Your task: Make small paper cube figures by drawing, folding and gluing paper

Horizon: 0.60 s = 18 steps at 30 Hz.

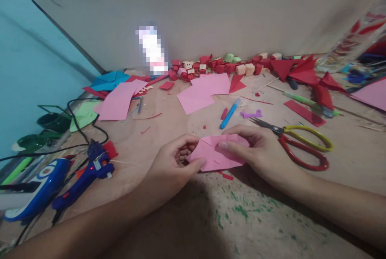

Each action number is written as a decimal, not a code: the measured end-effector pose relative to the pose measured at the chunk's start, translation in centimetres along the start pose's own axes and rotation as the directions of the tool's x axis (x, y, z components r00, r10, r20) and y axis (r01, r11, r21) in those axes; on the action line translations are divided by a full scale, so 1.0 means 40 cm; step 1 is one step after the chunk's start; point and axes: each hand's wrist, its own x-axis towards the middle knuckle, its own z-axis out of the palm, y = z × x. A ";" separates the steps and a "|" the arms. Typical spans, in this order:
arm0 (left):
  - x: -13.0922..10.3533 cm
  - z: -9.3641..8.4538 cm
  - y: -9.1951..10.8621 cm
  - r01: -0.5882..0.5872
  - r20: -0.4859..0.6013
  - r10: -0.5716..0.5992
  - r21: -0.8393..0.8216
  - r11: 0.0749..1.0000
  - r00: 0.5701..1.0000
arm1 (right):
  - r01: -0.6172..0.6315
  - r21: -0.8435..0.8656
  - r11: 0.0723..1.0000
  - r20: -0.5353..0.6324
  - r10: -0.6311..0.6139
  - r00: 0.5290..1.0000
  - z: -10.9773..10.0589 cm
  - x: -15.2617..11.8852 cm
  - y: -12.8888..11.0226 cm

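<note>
A folded piece of pink paper (221, 156) with crease lines is held between both hands, just above the table. My left hand (177, 160) grips its left end, thumb on top and fingers curled beneath. At its right side my right hand (256, 146) holds it, thumb pressed on the upper face; the fingers behind are partly hidden. Scissors (304, 142) with one yellow and one red handle lie right beside my right hand. Beyond the hands are a blue marker (230, 113) and a small purple piece (251, 113).
On the left lie a blue glue gun (87, 174) with a black cord and a blue-and-white object (39, 192). Pink sheets (205, 90) and several small red and cream paper cubes (220, 67) are along the back, near a lit, blurred screen (152, 50). A clear bottle (350, 40) stands back right.
</note>
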 end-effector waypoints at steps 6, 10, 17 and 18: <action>0.001 -0.007 -0.001 -0.021 0.035 0.024 -0.068 0.997 0.999 | -0.031 -0.001 1.000 0.068 0.031 0.997 -0.003 0.001 -0.003; 0.004 -0.010 -0.002 -0.032 0.007 0.032 -0.040 0.999 0.999 | 0.016 0.003 1.000 0.117 -0.017 0.993 -0.005 0.001 -0.005; 0.001 -0.011 -0.010 -0.041 -0.015 0.041 -0.027 0.999 0.999 | 0.111 -0.156 0.982 0.122 -0.093 0.988 0.004 -0.005 -0.022; 0.001 -0.011 -0.012 -0.041 -0.015 0.040 -0.024 0.999 0.999 | 0.097 -0.170 0.981 0.116 -0.078 0.990 0.003 -0.005 -0.020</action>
